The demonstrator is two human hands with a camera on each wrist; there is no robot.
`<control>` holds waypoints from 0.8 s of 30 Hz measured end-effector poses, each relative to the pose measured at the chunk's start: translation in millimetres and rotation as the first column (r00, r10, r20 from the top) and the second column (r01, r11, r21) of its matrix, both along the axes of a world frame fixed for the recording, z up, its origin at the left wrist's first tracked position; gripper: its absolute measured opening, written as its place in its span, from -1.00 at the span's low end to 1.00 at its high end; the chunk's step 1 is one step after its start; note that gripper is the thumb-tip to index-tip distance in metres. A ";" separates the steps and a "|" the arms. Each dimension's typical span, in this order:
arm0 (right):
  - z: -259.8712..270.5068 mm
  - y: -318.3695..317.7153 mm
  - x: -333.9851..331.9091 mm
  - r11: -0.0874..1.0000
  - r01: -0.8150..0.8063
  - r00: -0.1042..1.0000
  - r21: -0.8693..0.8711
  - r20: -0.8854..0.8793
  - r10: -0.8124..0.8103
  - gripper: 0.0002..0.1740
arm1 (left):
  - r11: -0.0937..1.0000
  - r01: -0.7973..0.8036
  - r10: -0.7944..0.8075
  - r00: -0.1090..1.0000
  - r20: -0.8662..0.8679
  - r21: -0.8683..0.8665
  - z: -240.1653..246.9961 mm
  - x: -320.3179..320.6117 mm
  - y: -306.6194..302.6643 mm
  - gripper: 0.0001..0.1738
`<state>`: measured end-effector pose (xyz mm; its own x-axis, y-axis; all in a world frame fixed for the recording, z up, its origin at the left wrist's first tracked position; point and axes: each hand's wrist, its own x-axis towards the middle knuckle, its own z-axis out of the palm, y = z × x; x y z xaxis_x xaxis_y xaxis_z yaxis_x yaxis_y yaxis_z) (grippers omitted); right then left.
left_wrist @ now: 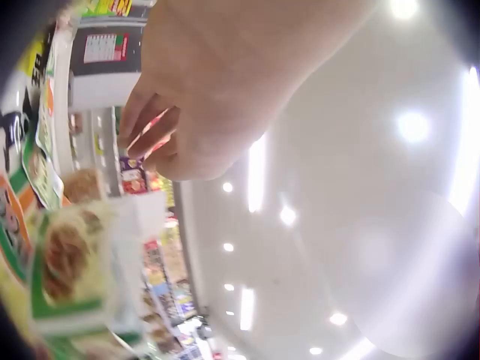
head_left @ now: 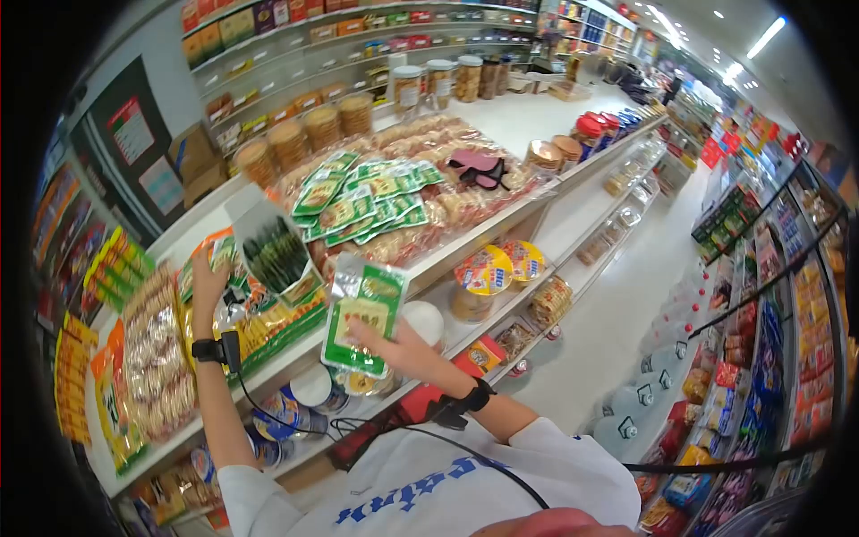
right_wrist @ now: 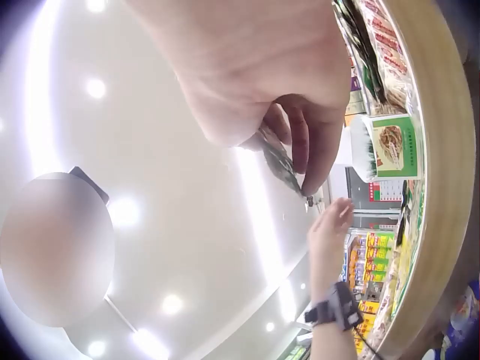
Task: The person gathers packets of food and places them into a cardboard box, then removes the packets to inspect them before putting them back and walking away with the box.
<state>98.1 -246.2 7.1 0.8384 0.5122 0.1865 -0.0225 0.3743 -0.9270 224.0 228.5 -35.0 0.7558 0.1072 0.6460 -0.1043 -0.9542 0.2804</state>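
Observation:
In the head view my right hand (head_left: 398,349) pinches a flat green-and-white food packet (head_left: 365,309), held up in front of the counter's edge. The right wrist view shows the packet (right_wrist: 279,165) edge-on between the thumb and fingers of that hand. My left hand (head_left: 210,279) is over the bagged goods on the counter, beside a white box (head_left: 250,206) with dark packets standing in it. Its fingers are loosely bent, with nothing visible in them, in the left wrist view. A heap of similar green packets (head_left: 367,197) lies behind the box, on clear-wrapped food.
Jars (head_left: 438,76) and round tubs (head_left: 320,127) line the counter's back. A pink-and-black item (head_left: 480,168) lies on the wrapped food. Under the counter, shelves hold yellow-lidded tubs (head_left: 483,271). An aisle floor (head_left: 564,331) runs along the right, beside large water bottles (head_left: 626,398).

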 end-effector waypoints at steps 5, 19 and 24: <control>3.8 -21.7 -4.6 0.999 0.041 0.998 -0.001 0.038 -0.041 -0.53 | 0.981 -0.139 0.169 0.956 -0.239 0.137 -41.5 32.9 12.6 -0.06; -6.1 -26.6 -7.4 0.993 0.112 0.994 -0.027 0.006 -0.112 -0.55 | 0.998 0.065 -0.064 0.995 -0.076 0.007 -14.6 7.1 -36.2 -0.43; -2.0 -22.2 -6.1 0.993 0.093 0.993 -0.072 -0.072 -0.098 -0.56 | 0.935 -0.226 0.243 0.970 0.026 -0.274 4.6 -25.8 18.6 -0.36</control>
<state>92.0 -268.5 5.1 0.8942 0.4388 0.0886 -0.0601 0.3138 -0.9476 198.2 247.1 -30.4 0.6498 0.4513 0.6117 0.0893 -0.8444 0.5282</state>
